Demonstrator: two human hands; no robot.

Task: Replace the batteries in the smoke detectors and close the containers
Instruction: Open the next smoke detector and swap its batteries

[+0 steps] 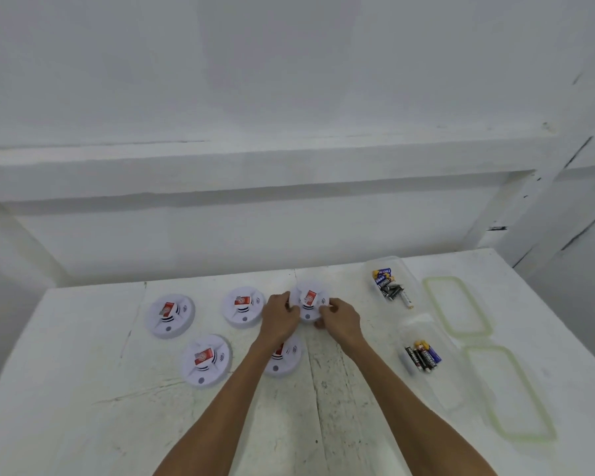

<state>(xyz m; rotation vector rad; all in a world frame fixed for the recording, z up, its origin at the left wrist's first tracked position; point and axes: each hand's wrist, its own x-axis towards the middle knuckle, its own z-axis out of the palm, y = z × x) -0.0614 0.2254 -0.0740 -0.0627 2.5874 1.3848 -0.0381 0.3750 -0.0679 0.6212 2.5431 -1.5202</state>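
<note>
The white table carries all things. On its right side the far lid and the near lid lie off, each just beside its open clear box: the far box and the near box. Four detectors lie face up at the left. The fifth detector is at the far middle. The left hand and the right hand grip its rim from both sides with curled fingers. Batteries lie in both boxes.
</note>
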